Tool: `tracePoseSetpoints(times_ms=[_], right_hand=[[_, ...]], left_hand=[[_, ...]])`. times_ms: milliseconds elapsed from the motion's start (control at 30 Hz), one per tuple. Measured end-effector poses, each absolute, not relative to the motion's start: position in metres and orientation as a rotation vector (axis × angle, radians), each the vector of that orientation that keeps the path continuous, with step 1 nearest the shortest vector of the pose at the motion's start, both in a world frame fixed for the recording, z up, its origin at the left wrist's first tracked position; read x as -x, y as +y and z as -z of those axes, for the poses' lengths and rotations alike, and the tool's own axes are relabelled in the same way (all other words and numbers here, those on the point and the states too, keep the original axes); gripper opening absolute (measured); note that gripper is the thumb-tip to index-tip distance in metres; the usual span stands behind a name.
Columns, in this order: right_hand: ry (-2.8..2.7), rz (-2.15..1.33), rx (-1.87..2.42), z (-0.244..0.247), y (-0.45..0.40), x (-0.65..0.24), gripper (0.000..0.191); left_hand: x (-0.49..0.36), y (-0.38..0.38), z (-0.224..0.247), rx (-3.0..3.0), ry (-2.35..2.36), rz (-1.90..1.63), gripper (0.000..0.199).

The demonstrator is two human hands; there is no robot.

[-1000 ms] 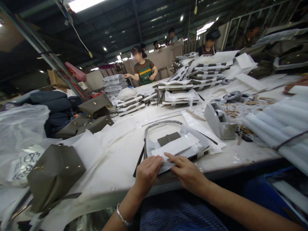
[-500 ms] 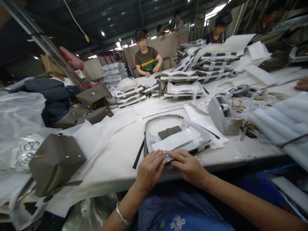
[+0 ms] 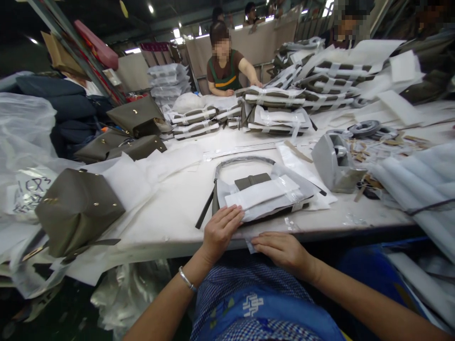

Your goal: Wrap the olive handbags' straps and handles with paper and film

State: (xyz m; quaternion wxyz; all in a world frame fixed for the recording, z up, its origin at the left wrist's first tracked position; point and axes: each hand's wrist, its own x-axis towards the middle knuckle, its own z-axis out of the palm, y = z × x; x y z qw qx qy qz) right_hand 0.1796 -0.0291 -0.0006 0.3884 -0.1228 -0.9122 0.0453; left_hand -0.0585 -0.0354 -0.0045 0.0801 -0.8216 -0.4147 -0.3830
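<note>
Where my left hand [image 3: 222,232] lies: flat, fingers extended, on the near left edge of the wrapped bag [image 3: 254,181].
Right hand [image 3: 284,251]: apart from the bag, fingertips at a clear strip [image 3: 250,246]; whether gripped, I cannot tell.
Wrapped bag: on the bench [image 3: 177,208] near its front edge, handle [image 3: 245,159] arched away from me.
Tape dispenser [image 3: 334,163]: right of the bag.
Olive bag [image 3: 80,208]: well to the left.

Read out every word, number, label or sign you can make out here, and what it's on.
"CP3": handwritten on the plastic sack at far left; a stroke before it and the line below are unclear.
White emblem on the blue apron: no letters I can read.
Brown tags: any print is too small.
</note>
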Motion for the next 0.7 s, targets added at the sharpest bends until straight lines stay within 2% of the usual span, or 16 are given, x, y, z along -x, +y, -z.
tracePoseSetpoints(times_ms=[267,533,700], right_hand=[[-2.338,-0.137,0.413,-0.035,-0.035,-0.178,0.02],[-2.402,0.108,0.391,-0.062,0.0,-0.16,0.022],[-2.437,0.039,0.561,-0.07,0.023,-0.144,0.018]], left_hand=[[0.059,-0.033,0.01,2.462,-1.213,1.146,0.04],[0.058,-0.034,0.012,2.486,-1.213,1.2,0.04],[0.056,-0.033,0.011,2.487,-1.248,1.256,0.03]])
